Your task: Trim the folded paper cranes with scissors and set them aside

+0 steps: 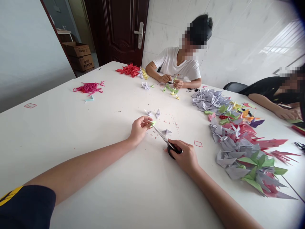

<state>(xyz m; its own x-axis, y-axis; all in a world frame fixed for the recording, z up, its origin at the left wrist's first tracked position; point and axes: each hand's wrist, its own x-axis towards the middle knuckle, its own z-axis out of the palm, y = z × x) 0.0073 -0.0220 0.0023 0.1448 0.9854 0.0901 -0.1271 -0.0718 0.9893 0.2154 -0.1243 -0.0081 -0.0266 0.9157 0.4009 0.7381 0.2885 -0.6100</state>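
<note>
My left hand [139, 129] pinches a small light-green folded paper crane [153, 123] over the middle of the white table. In my right hand [186, 154] is a pair of scissors [163, 137] with black handles, fingers wrapped round the loops. The blade tips reach the green paper at my left fingertips; whether they touch it is hard to tell. Close by lie a few pale grey folded cranes, one [166, 131] just right of the blades and another [157, 113] behind them. Tiny red scraps [175, 122] are scattered around there.
A long heap of grey, pink and green cranes [228, 143] runs along the right. Pink cord [89, 88] and a red crane pile [128, 70] lie toward the back left. Across the table [71, 133] sits a person in white [176, 63]; another person's arm [269, 103] rests at right.
</note>
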